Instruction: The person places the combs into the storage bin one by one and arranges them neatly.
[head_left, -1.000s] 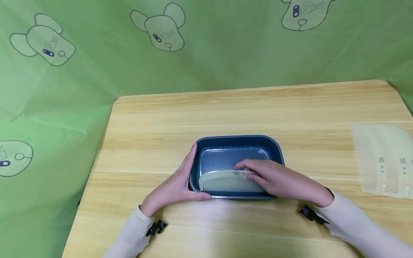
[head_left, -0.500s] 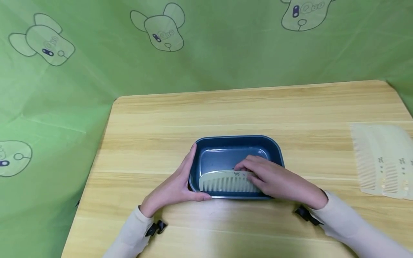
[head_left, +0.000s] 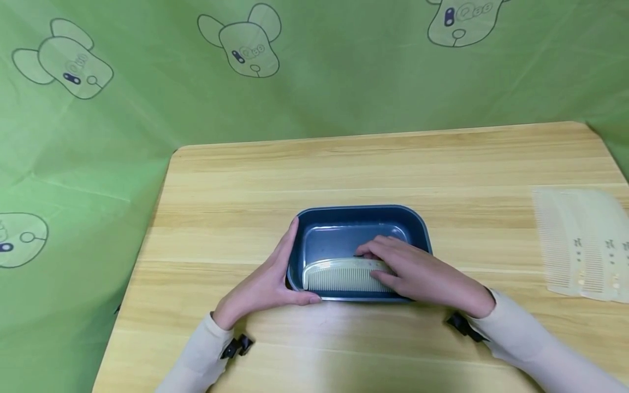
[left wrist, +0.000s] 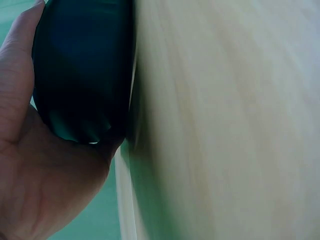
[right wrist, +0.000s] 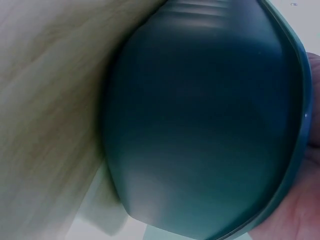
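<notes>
A dark blue rectangular box (head_left: pixel 339 239) sits on the wooden table in the head view. My left hand (head_left: pixel 262 283) grips its left end, fingers along the side wall and thumb at the front rim. Inside, along the front wall, a pale comb (head_left: pixel 336 275) stands on edge with its teeth down. My right hand (head_left: pixel 415 273) reaches over the box's right front corner and pinches the comb's right end, hiding it. Both wrist views show mostly the box's outer wall (right wrist: pixel 200 110); the left palm (left wrist: pixel 45 175) lies against it in the left one.
Several pale translucent combs (head_left: pixel 587 245) lie overlapping at the table's right side, cut off by the frame edge. The wooden table (head_left: pixel 373 169) extends around the box. Green printed cloth (head_left: pixel 344 71) hangs behind and to the left.
The right hand has shifted slightly left. The comb has tipped more upright, so its printed mark no longer shows. The left hand and the box have stayed in place.
</notes>
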Action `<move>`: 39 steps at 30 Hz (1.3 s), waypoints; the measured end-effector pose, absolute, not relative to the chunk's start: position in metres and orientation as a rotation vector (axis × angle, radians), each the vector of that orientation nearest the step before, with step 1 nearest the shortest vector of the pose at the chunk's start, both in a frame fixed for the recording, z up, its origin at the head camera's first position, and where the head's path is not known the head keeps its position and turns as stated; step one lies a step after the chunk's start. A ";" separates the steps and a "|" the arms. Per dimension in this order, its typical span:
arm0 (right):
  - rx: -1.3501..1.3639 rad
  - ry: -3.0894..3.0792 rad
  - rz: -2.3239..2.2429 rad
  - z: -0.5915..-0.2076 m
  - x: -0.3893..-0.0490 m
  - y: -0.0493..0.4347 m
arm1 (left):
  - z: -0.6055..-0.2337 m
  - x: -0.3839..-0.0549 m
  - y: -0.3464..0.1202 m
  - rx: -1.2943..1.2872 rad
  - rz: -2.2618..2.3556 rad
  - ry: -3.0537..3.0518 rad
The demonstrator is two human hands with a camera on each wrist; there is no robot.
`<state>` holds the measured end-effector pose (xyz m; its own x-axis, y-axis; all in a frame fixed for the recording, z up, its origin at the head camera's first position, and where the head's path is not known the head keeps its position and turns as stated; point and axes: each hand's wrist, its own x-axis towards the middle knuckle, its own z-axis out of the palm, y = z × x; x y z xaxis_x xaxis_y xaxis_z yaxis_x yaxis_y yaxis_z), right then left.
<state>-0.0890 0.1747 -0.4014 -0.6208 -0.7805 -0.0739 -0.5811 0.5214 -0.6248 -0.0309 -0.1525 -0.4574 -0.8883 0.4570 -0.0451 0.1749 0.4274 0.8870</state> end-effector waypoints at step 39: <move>-0.887 2.728 -1.395 -0.385 -0.082 0.218 | -0.457 -0.032 -0.152 0.561 1.448 2.419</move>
